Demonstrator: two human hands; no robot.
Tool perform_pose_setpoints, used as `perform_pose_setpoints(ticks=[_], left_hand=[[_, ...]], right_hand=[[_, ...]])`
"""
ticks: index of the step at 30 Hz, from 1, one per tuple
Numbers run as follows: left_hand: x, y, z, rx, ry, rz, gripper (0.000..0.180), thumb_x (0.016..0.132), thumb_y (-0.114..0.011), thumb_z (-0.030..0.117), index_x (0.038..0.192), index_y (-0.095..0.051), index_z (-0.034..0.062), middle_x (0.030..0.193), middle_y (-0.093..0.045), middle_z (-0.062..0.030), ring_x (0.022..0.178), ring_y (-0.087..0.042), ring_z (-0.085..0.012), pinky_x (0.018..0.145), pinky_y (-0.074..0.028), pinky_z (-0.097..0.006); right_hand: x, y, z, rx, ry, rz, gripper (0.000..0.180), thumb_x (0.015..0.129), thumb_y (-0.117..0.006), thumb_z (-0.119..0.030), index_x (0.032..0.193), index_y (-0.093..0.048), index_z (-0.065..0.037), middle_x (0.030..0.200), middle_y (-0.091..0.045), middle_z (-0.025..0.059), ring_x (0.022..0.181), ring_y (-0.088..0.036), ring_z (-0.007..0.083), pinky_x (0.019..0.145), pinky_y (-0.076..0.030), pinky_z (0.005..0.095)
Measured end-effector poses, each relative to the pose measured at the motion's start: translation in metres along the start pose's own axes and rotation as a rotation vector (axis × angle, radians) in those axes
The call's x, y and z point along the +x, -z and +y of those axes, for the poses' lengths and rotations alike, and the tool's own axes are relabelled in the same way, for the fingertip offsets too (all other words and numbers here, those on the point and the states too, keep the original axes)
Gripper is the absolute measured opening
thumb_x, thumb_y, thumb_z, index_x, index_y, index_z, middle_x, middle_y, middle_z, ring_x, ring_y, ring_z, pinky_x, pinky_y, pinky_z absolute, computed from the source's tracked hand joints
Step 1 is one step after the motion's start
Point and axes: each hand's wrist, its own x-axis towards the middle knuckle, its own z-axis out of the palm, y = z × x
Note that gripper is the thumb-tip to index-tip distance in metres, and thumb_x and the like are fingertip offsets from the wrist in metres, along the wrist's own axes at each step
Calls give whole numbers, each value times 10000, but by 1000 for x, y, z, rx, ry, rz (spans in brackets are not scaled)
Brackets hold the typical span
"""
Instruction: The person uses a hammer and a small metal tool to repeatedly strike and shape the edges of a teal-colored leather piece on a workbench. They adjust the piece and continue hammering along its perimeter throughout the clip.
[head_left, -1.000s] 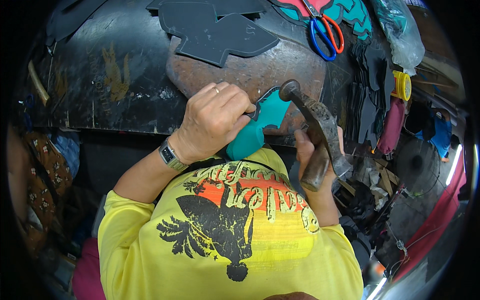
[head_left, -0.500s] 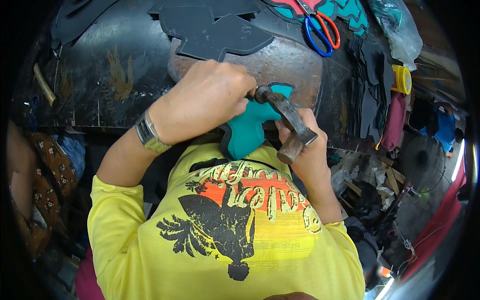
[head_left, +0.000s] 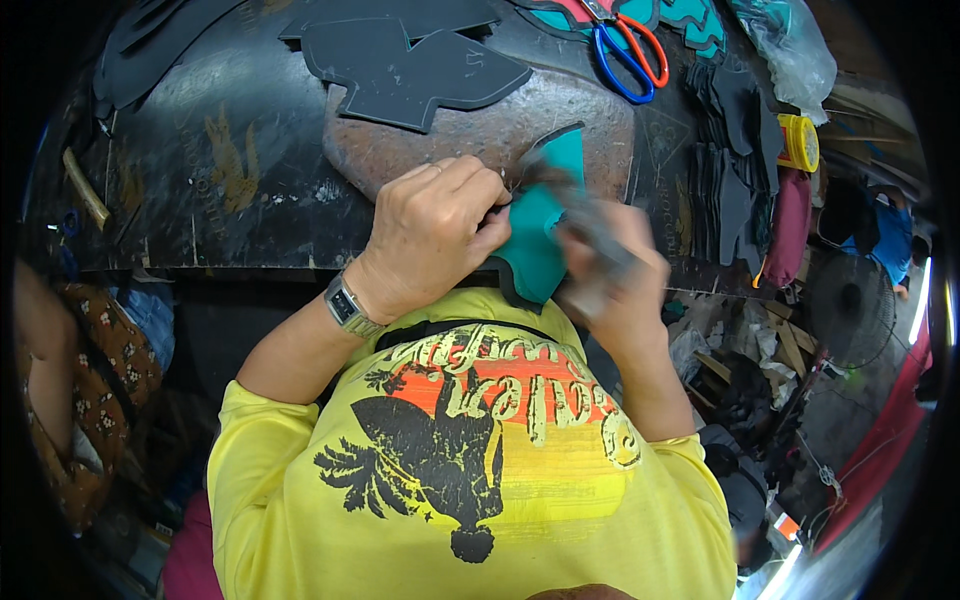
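A teal cut piece of sheet material (head_left: 527, 255) with a black edge lies at the near edge of the table, its upper end reaching onto a worn brown slab (head_left: 605, 140). My left hand (head_left: 437, 225) is closed in a pinch on the left edge of this piece; the fingertips are partly hidden. In my right hand (head_left: 632, 275) is a hammer (head_left: 597, 240), smeared by motion, its head over the upper part of the teal piece. I cannot tell whether the head touches it.
Black cut pieces (head_left: 415, 75) lie beyond my left hand. Scissors (head_left: 622, 55) with blue and red handles rest at the back. Stacked black pieces (head_left: 725, 170), a yellow tub (head_left: 798, 143) and a clear plastic bag (head_left: 790, 55) are at the right, a curved stick (head_left: 86, 190) at the left.
My left hand has moved nearer to me, and the teal piece has turned, showing more of its upper end. The hammer, sharp before, is now blurred in my right hand.
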Motion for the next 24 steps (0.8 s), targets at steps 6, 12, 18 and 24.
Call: perform_pose_setpoints(ticks=[6,12,18,24], left_hand=[[-1,1,-3,59,-42,5,150,777,-828,72,847,-696,75,794,-662,-53,729,-657,-255,669,-489,-376],[-3,0,-4,62,-36,26,168,745,-837,63,834,-695,76,796,-658,-45,755,-630,-259,691,-474,-384],[-2,-1,0,39,59,47,165,757,-824,93,824,-673,91,898,-627,-37,863,-618,-266,760,-505,-396],[2,6,-2,-14,72,1,150,779,-841,66,870,-723,43,875,-620,-72,850,-628,-285,744,-512,-402]], right_hand=[[5,21,-13,77,-112,-17,274,925,-809,-73,1155,-668,-26,922,-715,202,780,-758,341,690,-573,349],[5,5,-14,-5,-195,-193,312,918,-782,-69,1170,-604,-20,918,-712,262,868,-732,468,712,-578,442],[0,19,2,87,-255,-269,215,972,-756,-52,1158,-658,-6,880,-670,95,778,-578,134,721,-506,304],[8,29,-17,141,-197,-118,273,932,-802,-64,1151,-643,-23,866,-719,185,754,-760,266,683,-561,349]])
